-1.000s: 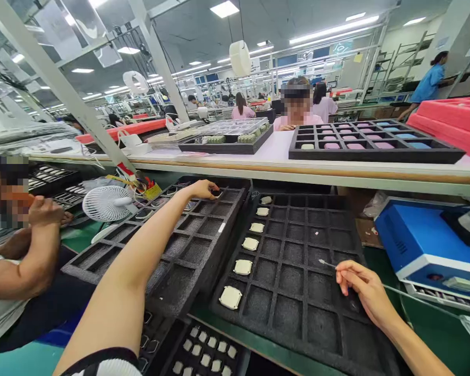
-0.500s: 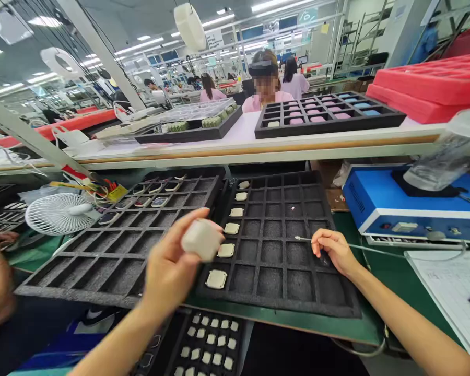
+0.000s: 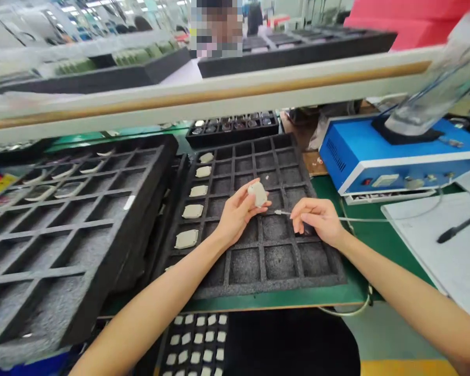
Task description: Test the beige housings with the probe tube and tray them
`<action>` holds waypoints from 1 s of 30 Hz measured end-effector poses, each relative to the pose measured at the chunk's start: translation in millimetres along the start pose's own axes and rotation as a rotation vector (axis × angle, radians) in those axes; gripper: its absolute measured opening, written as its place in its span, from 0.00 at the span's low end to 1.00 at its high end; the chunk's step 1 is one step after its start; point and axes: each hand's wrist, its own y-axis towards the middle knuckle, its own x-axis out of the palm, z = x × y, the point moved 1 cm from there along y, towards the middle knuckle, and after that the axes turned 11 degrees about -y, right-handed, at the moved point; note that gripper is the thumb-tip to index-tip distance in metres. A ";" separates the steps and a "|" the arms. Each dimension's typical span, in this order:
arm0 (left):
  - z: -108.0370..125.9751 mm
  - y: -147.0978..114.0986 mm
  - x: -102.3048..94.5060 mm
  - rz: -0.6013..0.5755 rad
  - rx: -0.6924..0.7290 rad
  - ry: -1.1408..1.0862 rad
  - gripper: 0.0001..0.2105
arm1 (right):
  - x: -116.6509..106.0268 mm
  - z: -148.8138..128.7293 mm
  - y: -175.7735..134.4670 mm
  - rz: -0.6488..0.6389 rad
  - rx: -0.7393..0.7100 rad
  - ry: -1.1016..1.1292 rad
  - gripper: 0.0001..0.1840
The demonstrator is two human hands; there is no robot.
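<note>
My left hand (image 3: 238, 213) pinches a cream rounded-square part (image 3: 259, 194), held up above the foam tray. My right hand (image 3: 313, 218) is closed around a thin hose, whose pale nozzle tip (image 3: 278, 212) points left at the part, a short distance from it. Both hands are over the dark grey foam tray (image 3: 254, 290) with square compartments. Along its left column lie several similar cream parts (image 3: 192, 211). The fingers of my right hand partly cover a dark object in a compartment.
A second foam tray (image 3: 72, 277) is at left. At right stand a blue box (image 3: 407, 156) with the hose attached, a clear cylinder (image 3: 423, 99) on top, papers (image 3: 423, 219) and a black pen (image 3: 460, 228). A shelf (image 3: 227, 99) crosses behind; below, a tray holds small cream pieces (image 3: 198, 338).
My view has tipped down and closer. My left hand has brought the cream part right, towards the nozzle tip. My right hand still holds the hose.
</note>
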 end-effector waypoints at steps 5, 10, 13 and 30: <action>-0.7 -5.9 6.5 -0.104 -0.056 0.035 0.20 | 5.6 -13.6 -7.2 0.153 -0.019 0.018 0.05; -3.4 -4.0 7.1 -0.204 -0.034 0.106 0.19 | 8.4 -10.6 -12.4 0.194 0.034 -0.024 0.05; -3.5 -3.2 5.9 -0.242 -0.037 0.152 0.20 | 7.1 -8.2 -13.5 0.210 0.009 -0.049 0.04; 1.0 -6.5 10.6 -0.115 -0.144 0.239 0.24 | 6.9 -8.1 -12.7 0.251 -0.020 -0.165 0.06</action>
